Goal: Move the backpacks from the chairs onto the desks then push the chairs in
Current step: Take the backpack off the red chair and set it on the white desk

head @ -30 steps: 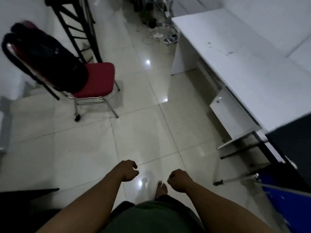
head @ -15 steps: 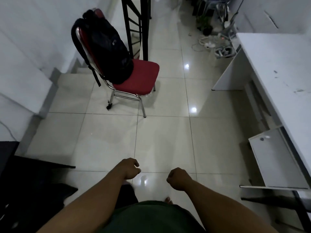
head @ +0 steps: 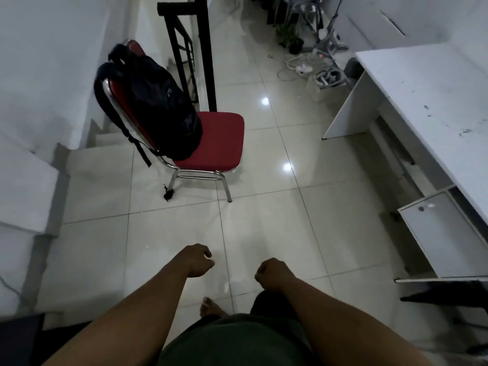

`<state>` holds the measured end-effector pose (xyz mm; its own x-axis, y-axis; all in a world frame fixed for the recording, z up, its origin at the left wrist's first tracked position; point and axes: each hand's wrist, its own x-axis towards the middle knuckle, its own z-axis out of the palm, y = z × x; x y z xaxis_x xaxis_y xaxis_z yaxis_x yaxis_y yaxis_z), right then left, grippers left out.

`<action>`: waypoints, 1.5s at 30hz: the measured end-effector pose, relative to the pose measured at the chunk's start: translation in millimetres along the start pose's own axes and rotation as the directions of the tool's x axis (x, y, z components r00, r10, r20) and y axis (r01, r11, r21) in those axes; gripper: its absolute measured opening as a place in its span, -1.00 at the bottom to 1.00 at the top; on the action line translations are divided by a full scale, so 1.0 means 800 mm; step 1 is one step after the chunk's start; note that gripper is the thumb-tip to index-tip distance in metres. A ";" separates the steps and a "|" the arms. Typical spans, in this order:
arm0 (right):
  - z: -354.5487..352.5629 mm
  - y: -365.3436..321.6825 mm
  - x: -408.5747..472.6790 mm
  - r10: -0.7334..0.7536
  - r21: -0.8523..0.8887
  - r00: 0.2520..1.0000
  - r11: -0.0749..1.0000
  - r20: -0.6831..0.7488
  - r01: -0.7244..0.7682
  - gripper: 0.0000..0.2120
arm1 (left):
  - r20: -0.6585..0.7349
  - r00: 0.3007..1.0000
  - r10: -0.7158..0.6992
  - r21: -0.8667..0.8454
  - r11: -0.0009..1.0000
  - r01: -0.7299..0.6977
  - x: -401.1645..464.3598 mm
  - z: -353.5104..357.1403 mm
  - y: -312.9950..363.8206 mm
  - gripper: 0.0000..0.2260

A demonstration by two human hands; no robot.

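**Backpack on the red chair, both my hands empty**

Glossy pale floor tiles (head: 264,228) fill most of what I see, with 2 bright light spots reflected on them. White walls close the left side, and a black stair railing (head: 203,48) rises behind the chair.

My left hand (head: 196,261) hangs low in front of me, its fingers (head: 207,253) curled loosely into a fist around nothing. My right hand (head: 272,273) sits just beside it, also clenched and holding nothing. 1 bare foot (head: 210,307) shows between my forearms, above my green shirt.

Ahead and to the left stands the red chair (head: 219,138) on chrome legs, well apart from both hands. The dark backpack (head: 155,107) rests on its seat, propped upright against the backrest, with its top loop reaching above the backrest. A strap hangs down behind the backrest on the left side, ending above the floor.

On the right runs the white bench (head: 433,101), its top marked with a few dark smudges. Below its near end, a white drawer or cabinet door (head: 446,233) stands out into the room; I cannot tell which. The chair faces toward the bench across an open stretch of tiles. Farther back, a tangle of white cables (head: 303,67) lies on the floor near the bench's far corner, beside a small potted plant (head: 290,38).
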<state>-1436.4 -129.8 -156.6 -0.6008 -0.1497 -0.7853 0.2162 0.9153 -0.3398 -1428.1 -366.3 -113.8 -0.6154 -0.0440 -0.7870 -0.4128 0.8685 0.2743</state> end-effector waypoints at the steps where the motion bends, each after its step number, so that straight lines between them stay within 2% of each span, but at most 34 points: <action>1: 0.002 -0.013 0.003 0.006 0.014 1.000 1.000 0.000 -0.006 -0.71 | 0.001 1.000 0.006 0.012 1.000 -0.006 0.004 -0.010 -0.007 -0.62; 14: -0.037 -0.146 0.121 0.038 -0.044 0.999 0.998 0.021 -0.037 -0.69 | 0.024 0.998 -0.051 -0.011 0.999 0.051 0.089 -0.143 -0.094 -0.62; 20: -0.074 -0.254 0.178 -0.069 -0.100 0.997 0.992 0.036 0.072 -0.68 | -0.039 0.994 -0.098 -0.076 0.993 0.095 0.128 -0.243 -0.129 -0.63; 23: -0.094 -0.300 0.197 -0.115 -0.130 0.992 0.984 0.042 0.120 -0.66 | -0.037 0.996 -0.086 -0.085 0.993 0.082 0.146 -0.282 -0.142 -0.61; 28: -0.117 -0.360 0.231 -0.074 -0.103 0.997 0.992 -0.031 0.071 -0.70 | -0.075 0.997 -0.005 -0.094 0.996 -0.002 0.182 -0.356 -0.160 -0.61; 35: -0.090 -0.471 0.260 0.012 0.048 0.994 0.999 -0.107 -0.007 -0.69 | -0.090 0.991 0.101 0.013 0.995 -0.100 0.226 -0.473 -0.238 -0.63; 45: -0.037 -0.643 0.294 0.084 0.210 0.988 0.976 -0.132 -0.055 -0.75 | 0.068 0.993 0.092 0.338 0.935 -0.109 0.279 -0.581 -0.375 -0.56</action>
<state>-1711.9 -624.5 -151.5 -0.6767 -0.0217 -0.7360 0.4056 0.8232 -0.3972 -1753.8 -866.1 -114.3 -0.6035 0.0695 -0.7944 -0.0918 0.9835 0.1557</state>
